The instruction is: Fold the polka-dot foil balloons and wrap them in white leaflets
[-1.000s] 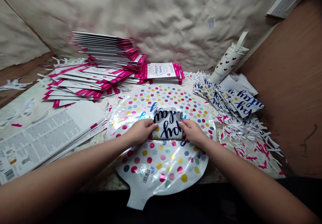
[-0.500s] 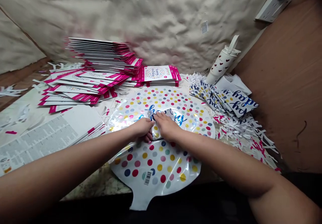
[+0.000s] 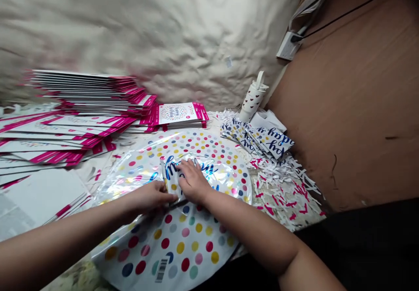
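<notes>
A flat foil balloon point(image 3: 178, 247), white with many coloured dots and a barcode, lies in front of me. On top of it is a small folded foil balloon point(image 3: 170, 173) with blue lettering. My left hand point(image 3: 153, 196) is closed on the left and near edge of this folded packet, thumb on top. Lying flat across its right side is my right hand point(image 3: 194, 183), fingers apart and pressing down. Part of the packet is hidden under the right palm.
Pink-edged printed cards point(image 3: 88, 90) are stacked at the back left, with a smaller card pile point(image 3: 178, 114) beside them. Folded foil balloons point(image 3: 262, 138) lie at the right, near a heart-patterned tumbler point(image 3: 252, 101) and shredded paper point(image 3: 281, 190). A socket point(image 3: 290, 46) is on the wall.
The view has turned right, so everything sits further left and lower. My left hand now pinches the packet's near left corner, while the right hand's fingers have spread flatter over it.
</notes>
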### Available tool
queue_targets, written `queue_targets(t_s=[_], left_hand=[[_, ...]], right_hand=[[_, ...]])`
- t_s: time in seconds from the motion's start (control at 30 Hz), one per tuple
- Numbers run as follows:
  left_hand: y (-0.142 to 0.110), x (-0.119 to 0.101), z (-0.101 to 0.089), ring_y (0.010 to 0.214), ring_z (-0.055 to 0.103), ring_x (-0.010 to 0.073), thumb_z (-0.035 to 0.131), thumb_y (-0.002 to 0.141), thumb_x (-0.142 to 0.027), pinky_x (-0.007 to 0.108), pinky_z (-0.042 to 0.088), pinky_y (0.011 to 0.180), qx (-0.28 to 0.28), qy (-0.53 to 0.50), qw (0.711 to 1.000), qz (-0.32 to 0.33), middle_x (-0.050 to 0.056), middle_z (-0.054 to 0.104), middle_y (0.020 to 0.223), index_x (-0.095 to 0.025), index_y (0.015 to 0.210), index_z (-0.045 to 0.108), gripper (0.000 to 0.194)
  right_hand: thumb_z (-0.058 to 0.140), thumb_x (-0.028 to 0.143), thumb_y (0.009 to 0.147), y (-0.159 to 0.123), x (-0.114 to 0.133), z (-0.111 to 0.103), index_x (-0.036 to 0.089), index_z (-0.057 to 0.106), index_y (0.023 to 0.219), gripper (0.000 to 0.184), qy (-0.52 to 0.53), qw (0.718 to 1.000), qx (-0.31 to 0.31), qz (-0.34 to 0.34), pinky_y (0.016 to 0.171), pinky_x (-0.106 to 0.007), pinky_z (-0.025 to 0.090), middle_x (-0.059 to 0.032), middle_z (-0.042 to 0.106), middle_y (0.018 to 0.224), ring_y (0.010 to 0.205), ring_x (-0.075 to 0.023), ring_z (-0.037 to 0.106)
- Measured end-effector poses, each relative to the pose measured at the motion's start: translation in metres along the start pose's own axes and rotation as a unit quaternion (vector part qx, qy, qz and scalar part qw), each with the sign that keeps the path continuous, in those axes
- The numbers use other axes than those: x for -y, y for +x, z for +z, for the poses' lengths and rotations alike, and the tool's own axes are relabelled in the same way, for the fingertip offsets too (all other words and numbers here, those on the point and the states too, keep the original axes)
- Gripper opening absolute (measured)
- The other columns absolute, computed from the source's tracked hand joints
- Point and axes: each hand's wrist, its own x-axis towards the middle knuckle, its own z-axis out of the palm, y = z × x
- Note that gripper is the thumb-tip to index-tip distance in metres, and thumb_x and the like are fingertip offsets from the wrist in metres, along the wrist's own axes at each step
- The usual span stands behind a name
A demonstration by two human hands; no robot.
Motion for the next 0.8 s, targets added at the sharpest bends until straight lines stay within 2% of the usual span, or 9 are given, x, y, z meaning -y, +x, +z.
queue_targets(t_s=[0.2,0.27,0.33,0.43,0.53,0.57,0.63,0.73,0.8], left_hand=[[-0.013,-0.016,-0.002,0.069,0.066,0.0145,0.072,0.062,-0.017,0.019,0.052,0.061,0.009,-0.223,0.975,-0.002,0.0,0.063,0.066,-0.018,0.07,0.044,0.029],[-0.018,-0.02,0.003,0.075,0.067,0.015,0.07,0.065,-0.017,0.019,0.053,0.064,0.001,-0.257,0.965,0.048,0.002,0.065,0.072,-0.018,0.074,0.047,0.025],[-0.023,-0.018,0.018,0.077,0.067,0.0173,0.057,0.08,-0.035,0.025,0.055,0.067,0.038,-0.22,0.965,0.14,0.005,0.068,0.084,-0.02,0.09,0.053,0.019],[-0.027,0.003,0.053,0.098,0.062,0.0235,0.034,0.088,-0.048,0.037,0.052,0.083,0.105,0.053,0.936,0.332,0.008,0.064,0.112,-0.028,0.116,0.053,0.039],[-0.018,0.037,0.089,0.122,0.042,0.0308,0.049,0.085,-0.034,0.046,0.044,0.095,0.084,0.396,0.773,0.489,0.004,0.042,0.136,-0.039,0.133,0.036,0.05],[-0.013,0.047,0.097,0.124,0.04,0.0327,0.05,0.084,-0.028,0.049,0.043,0.094,0.06,0.461,0.722,0.512,0.003,0.038,0.138,-0.041,0.136,0.029,0.057],[-0.002,0.061,0.108,0.122,0.041,0.034,0.049,0.084,-0.017,0.052,0.043,0.092,0.014,0.526,0.66,0.536,0.002,0.036,0.138,-0.042,0.138,0.019,0.066],[0.006,0.068,0.108,0.122,0.043,0.0308,0.046,0.085,-0.015,0.048,0.042,0.095,-0.022,0.536,0.635,0.555,0.002,0.036,0.139,-0.039,0.139,0.01,0.07],[0.003,0.067,0.102,0.121,0.045,0.0274,0.043,0.086,-0.017,0.042,0.043,0.096,-0.021,0.524,0.636,0.566,0.001,0.038,0.137,-0.035,0.14,0.008,0.067]], right_hand=[[0.056,0.034,0.076,-0.021,-0.018,-0.011,0.011,0.035,0.134,0.065,0.093,0.97,0.004,-0.224,0.109,-0.031,0.023,-0.0111,0.036,0.14,0.133,-0.0184,0.026],[0.05,0.026,0.08,-0.029,-0.021,-0.014,0.013,0.032,0.137,0.061,0.108,0.965,-0.027,-0.236,0.107,-0.03,0.028,-0.0099,0.038,0.14,0.129,-0.0174,0.034],[0.035,0.02,0.086,-0.037,-0.026,-0.031,0.017,0.03,0.138,0.052,0.13,0.975,-0.095,-0.153,0.1,-0.03,0.038,-0.0077,0.047,0.133,0.12,-0.0164,0.046],[0.015,0.024,0.092,-0.048,-0.044,-0.091,0.019,0.015,0.142,0.05,0.096,0.951,-0.288,0.052,0.088,-0.035,0.048,-0.011,0.054,0.125,0.108,-0.0192,0.056],[0.017,0.022,0.091,-0.048,-0.079,-0.163,0.013,0.002,0.144,0.056,-0.103,0.844,-0.502,0.156,0.102,-0.042,0.034,-0.0141,0.024,0.146,0.131,-0.0245,0.03],[0.02,0.019,0.089,-0.044,-0.094,-0.181,0.011,0.003,0.144,0.058,-0.169,0.829,-0.503,0.178,0.105,-0.045,0.027,-0.0131,0.013,0.149,0.136,-0.0265,0.016],[0.027,0.015,0.086,-0.03,-0.123,-0.2,0.013,0.01,0.143,0.06,-0.222,0.846,-0.421,0.24,0.106,-0.053,0.017,-0.0111,0.006,0.15,0.137,-0.0287,0.002],[0.046,0.024,0.082,-0.007,-0.161,-0.199,0.022,0.039,0.133,0.052,-0.185,0.893,-0.269,0.309,0.1,-0.058,0.025,-0.013,0.033,0.142,0.132,-0.0337,0.024],[0.054,0.036,0.078,0.003,-0.178,-0.194,0.022,0.052,0.123,0.046,-0.159,0.901,-0.237,0.327,0.096,-0.056,0.032,-0.0153,0.047,0.13,0.123,-0.0346,0.039]])
